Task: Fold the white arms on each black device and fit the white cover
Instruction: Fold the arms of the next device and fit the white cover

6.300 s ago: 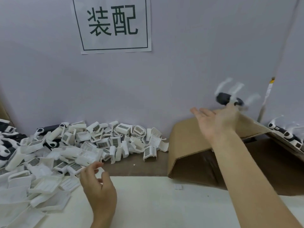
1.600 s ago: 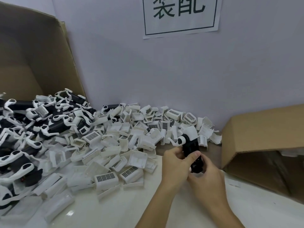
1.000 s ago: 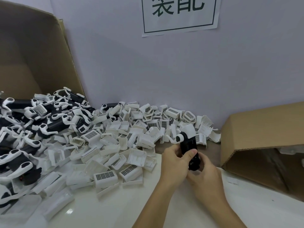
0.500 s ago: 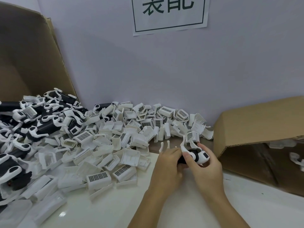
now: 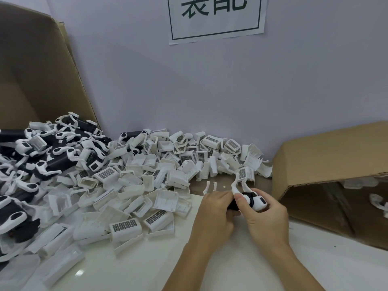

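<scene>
Since half a second ago little has shifted: both hands keep the same black device (image 5: 245,199) between them, lying crosswise just above the white table (image 5: 147,267), and the view sits a touch closer. A second ago the device stood upright in the same grasp; now it lies on its side with its white end toward the right.

The left hand (image 5: 214,213) comes up from the lower middle, back of the hand to the camera, fingers curled down over the dark end of the device so that most of the body is hidden beneath them. The right hand (image 5: 266,217) comes in from the lower right, its thumb laid across the top of the device and its fingers wrapped round the far side of the white end. Four thin white arms (image 5: 238,183) stick up and away from the device, two past the left knuckles and two near the right thumb; they seem unfolded, though the blur makes this uncertain.

A heap of white covers (image 5: 159,171) spreads across the table to the left, with a pile of black devices (image 5: 42,156) further left before an upright cardboard sheet (image 5: 37,76). An open cardboard box (image 5: 331,156) lies on its side to the right.
</scene>
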`<move>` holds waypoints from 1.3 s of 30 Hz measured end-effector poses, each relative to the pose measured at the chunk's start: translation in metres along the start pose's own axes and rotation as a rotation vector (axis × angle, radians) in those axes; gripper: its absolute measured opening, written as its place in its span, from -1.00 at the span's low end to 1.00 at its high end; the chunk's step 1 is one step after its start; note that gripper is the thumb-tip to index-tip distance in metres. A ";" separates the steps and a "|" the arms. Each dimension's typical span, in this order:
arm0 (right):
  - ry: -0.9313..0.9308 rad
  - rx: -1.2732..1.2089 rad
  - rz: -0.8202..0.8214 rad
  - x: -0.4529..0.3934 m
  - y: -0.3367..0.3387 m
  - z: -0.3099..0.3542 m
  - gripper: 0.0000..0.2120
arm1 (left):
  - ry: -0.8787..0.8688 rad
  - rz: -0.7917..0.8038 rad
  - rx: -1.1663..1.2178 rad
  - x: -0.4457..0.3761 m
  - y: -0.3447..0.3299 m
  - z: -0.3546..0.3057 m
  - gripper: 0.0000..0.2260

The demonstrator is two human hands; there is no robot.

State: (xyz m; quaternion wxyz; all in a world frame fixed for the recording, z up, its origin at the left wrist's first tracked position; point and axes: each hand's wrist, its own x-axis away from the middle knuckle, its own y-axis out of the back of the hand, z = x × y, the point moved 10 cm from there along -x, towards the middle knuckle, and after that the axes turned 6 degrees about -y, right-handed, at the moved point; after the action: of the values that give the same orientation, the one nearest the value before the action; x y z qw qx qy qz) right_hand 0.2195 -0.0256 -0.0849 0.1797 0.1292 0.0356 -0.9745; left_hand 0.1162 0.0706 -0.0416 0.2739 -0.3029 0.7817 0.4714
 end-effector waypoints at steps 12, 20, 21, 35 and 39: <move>-0.115 -0.084 0.241 0.008 -0.026 -0.004 -0.10 | 0.447 -0.328 0.458 0.012 0.023 0.043 -0.81; -0.107 0.083 0.156 0.001 -0.020 -0.013 -0.64 | 0.546 -0.401 0.478 0.014 0.031 0.050 -0.87; -0.120 0.090 0.146 0.001 -0.020 -0.014 -0.58 | 0.569 -0.421 0.512 0.015 0.032 0.054 -0.84; -0.186 0.110 0.099 0.001 -0.015 -0.017 -0.58 | 0.969 -0.402 1.437 0.033 -0.014 0.066 -0.63; -0.209 0.113 0.108 0.001 -0.015 -0.018 -0.60 | 0.928 -0.379 1.505 0.030 -0.017 0.058 -0.74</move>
State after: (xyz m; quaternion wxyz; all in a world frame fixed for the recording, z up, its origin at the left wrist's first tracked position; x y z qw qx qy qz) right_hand 0.2173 -0.0101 -0.1024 0.2270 0.0384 -0.0452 -0.9721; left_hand 0.1172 0.1103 -0.0968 0.1300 -0.3268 0.8524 -0.3871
